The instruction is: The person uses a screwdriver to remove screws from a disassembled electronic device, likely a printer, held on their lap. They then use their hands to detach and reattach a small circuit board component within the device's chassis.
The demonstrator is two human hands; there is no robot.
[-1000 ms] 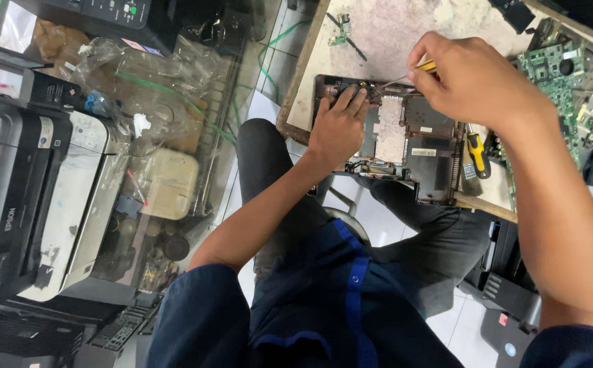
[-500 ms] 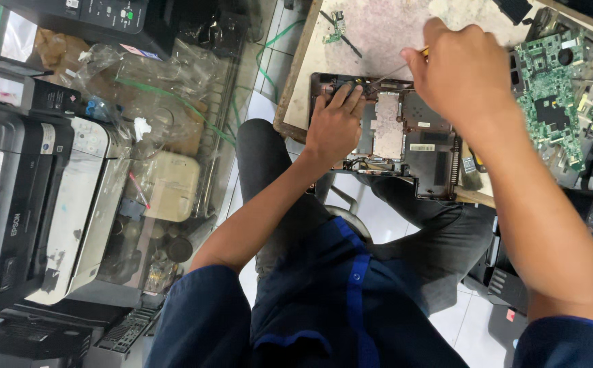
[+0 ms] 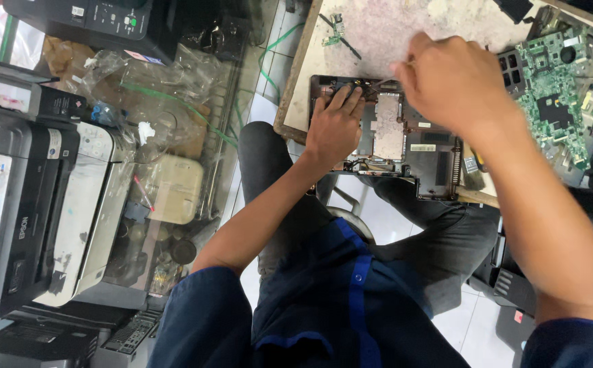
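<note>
Hands over an opened dark laptop base [image 3: 405,146] lying on a worn wooden board [image 3: 378,34]: left hand [image 3: 334,129] presses flat, fingers spread, on its left edge; right hand [image 3: 453,82] hovers curled above the top edge, its grip impossible to tell. Green circuit board [image 3: 549,88] sits just right.
</note>
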